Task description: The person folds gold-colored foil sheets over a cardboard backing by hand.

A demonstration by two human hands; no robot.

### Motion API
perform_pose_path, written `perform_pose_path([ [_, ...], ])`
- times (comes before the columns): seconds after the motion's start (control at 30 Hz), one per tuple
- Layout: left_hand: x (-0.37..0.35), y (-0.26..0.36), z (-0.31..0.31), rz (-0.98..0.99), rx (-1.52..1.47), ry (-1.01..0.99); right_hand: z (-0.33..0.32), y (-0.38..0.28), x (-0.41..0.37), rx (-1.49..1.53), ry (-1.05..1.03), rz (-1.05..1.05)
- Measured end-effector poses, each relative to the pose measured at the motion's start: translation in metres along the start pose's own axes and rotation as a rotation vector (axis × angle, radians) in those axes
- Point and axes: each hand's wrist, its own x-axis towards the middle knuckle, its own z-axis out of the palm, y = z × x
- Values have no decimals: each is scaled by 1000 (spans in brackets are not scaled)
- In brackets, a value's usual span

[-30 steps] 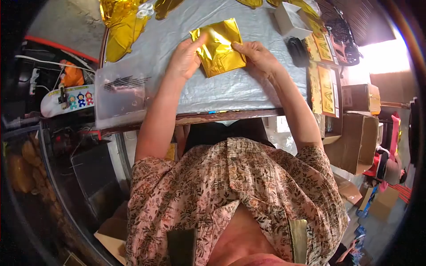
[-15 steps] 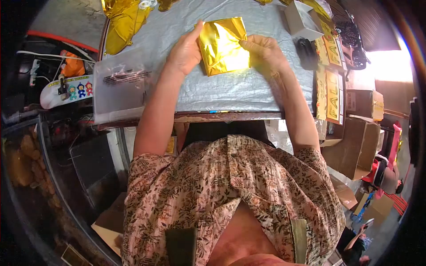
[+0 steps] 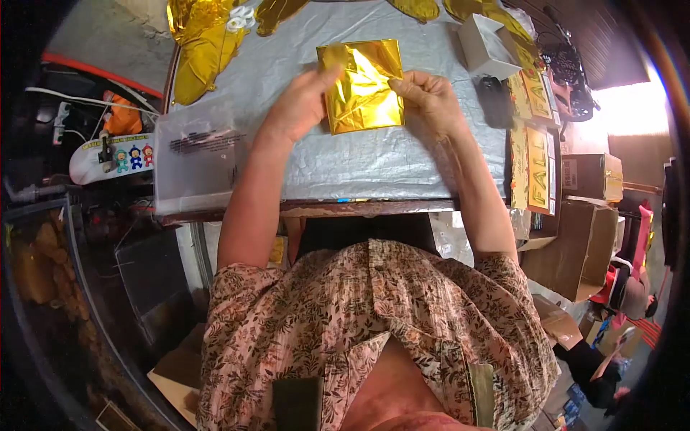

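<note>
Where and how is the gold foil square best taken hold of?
Probably by the side edges of the gold foil square, one hand coming from each side, thumb on top: it looks flat, with straight edges. The left hand and right hand are at these sides.

Strong light from upper right, dark curved fisheye edges
White glare streaks the square gold foil packet (image 3: 368, 99); the bare left hand (image 3: 299, 106) blurs at the thumb.
</note>
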Motion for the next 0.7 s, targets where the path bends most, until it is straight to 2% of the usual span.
perform_pose_path([
  [0.03, -2, -3, 1, -17, 122, -16, 4, -5, -2, -80, 35, -17],
  [0.1, -1, -9, 6, -1, 132, -10, 7, -9, -6, -159, 73, -35],
  [0.33, -2, -2, 7, 103, 209, 7, 7, -12, -9, -272, -2, -79],
  [0.43, 0, -5, 9, 141, 112, 111, 15, -7, -12, -299, -22, -72],
  [0.6, 0, -8, 10, 152, 65, 160, 15, -4, -11, -329, -15, -60],
  [0.67, 0, -10, 10, 160, 76, 170, 13, -3, -10, -541, 2, -142],
  [0.7, 0, -12, 11, 168, 99, 160, 20, -7, -12, -540, 7, -139],
])
